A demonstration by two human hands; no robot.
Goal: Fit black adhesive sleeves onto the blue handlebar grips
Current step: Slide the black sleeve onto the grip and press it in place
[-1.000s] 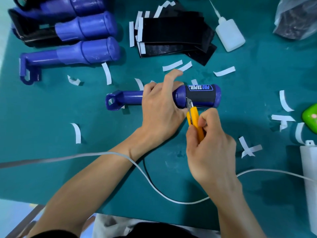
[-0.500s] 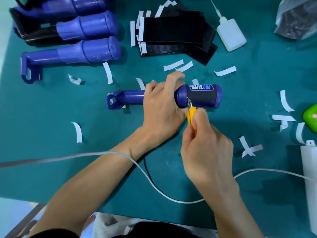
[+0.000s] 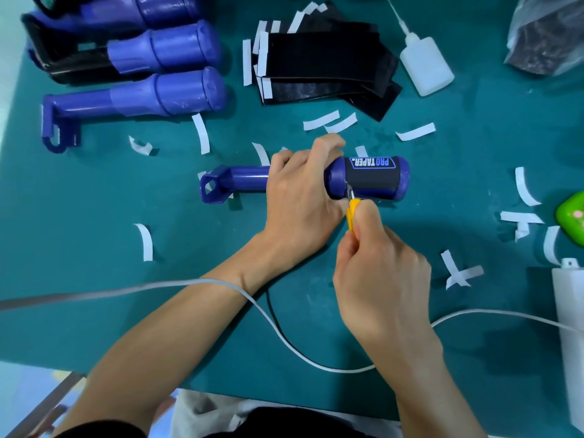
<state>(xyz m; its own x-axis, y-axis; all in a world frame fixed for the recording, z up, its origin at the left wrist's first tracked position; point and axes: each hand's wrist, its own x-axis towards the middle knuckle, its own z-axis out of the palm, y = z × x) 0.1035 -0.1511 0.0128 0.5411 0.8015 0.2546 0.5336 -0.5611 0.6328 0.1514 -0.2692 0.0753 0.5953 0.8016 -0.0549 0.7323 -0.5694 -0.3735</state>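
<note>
A blue handlebar grip (image 3: 240,180) lies sideways on the green mat, its thick right end wrapped in a black sleeve (image 3: 369,180) printed PRO TAPER. My left hand (image 3: 300,200) grips the grip's middle from above. My right hand (image 3: 379,273) holds a small yellow knife (image 3: 352,211) whose blade tip touches the sleeve's left edge at the near side. Several bare blue grips (image 3: 151,93) lie at the back left. A stack of black adhesive sleeves (image 3: 322,64) with white backing tabs sits at the back centre.
A white glue bottle (image 3: 423,64) stands right of the sleeve stack, a plastic bag (image 3: 550,36) at the back right. White backing strips (image 3: 415,132) are scattered over the mat. A white cable (image 3: 284,339) crosses near my wrists. A green object (image 3: 572,216) and white box (image 3: 572,327) sit at the right edge.
My right hand has slid forward over the yellow knife toward the grip, covering most of its handle. The blade stays at the sleeve's edge. My left hand keeps its hold.
</note>
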